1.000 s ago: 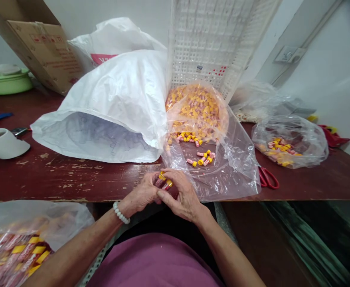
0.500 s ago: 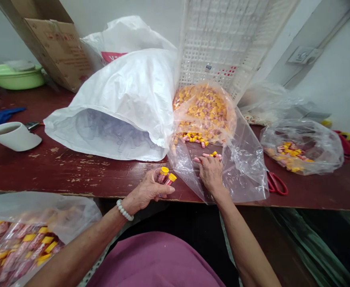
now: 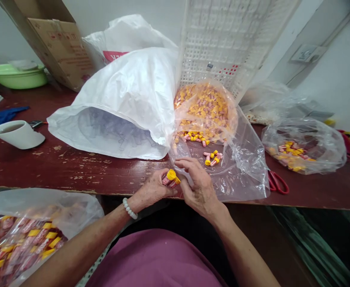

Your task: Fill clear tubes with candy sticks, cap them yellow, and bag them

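Observation:
My left hand is closed around a couple of small clear tubes with yellow caps and red-and-white contents. Close to those caps is my right hand, its fingers apart and curved toward them; I see nothing held in it, though its palm side is hidden. A few small yellow-capped pieces lie loose on the clear plastic sheet beyond that hand. Behind them, a clear bag bulges with many more of the same pieces.
A white sack lies with its mouth toward me, clear tubes inside. Filled tubes fill a bag at lower left. Red scissors, a smaller clear bag, a white cup and an upright white crate stand around.
My right hand has come left and nearer, from the loose small pieces to beside the tubes. The left hand has shifted slightly right, still holding its tubes.

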Motion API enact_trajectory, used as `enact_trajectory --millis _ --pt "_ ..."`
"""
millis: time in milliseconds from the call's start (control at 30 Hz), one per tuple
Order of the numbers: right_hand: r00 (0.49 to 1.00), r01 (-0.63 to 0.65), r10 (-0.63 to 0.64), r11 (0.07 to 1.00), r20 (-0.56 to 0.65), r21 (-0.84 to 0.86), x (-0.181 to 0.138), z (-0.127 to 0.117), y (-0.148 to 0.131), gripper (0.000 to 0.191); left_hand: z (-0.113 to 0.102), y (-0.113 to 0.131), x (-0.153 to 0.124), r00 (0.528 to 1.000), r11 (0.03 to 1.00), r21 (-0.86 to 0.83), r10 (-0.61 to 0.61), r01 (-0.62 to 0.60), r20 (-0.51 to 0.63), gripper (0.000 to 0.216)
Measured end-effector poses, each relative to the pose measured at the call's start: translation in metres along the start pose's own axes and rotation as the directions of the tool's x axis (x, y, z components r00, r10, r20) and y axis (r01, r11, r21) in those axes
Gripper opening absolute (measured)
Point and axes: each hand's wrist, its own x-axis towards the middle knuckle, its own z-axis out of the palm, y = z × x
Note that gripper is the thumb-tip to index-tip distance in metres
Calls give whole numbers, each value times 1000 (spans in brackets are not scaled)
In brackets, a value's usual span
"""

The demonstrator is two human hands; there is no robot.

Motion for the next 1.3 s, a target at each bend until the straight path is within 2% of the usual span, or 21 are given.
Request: enact_trajectory --millis 67,233,333,433,567,667,767,933,1100,1200,1300 --pt "998 -37 35 998 -54 -47 -3 4 2 43 0 1 -1 1000 1000 -6 -15 15 7 27" --pt "998 41 -50 986 -48 -159 -14 27 -1 41 1 2 2 999 999 -5 37 -37 7 19" --pt "996 38 -51 986 -73 -164 -16 36 -2 44 3 -1 4 999 1000 -6 28 -28 -44 20" --pt "1000 -8 5 994 -21 -109 -15 34 1 47 4 -1 3 995 996 -52 -71 67 -69 21" --pt "996 -86 86 996 33 14 -19 26 -2 61 1 7 -1 975 964 -146 -220 223 37 21" --pt "989 -61 62 998 131 -15 -22 26 -7 74 -1 10 -4 979 931 -301 -198 205 52 20" --pt "985 -28 45 994 164 -105 -23 35 -7 84 0 10 -5 986 922 -350 -154 168 68 17" --pt "998 -2 16 974 57 -226 -21 49 0 65 9 1 -5 990 920 -372 -138 123 -16 17" --pt "991 85 -50 955 127 -285 -17 44 1 57 18 -13 -4 986 895 -426 -162 130 -38 13" --pt "986 66 -28 971 166 -229 -14 40 2 58 18 -11 -3 980 860 -480 -197 169 -7 13" --pt "991 -6 18 996 134 -90 -13 40 3 70 13 -1 -4 978 821 -534 -201 201 59 14"
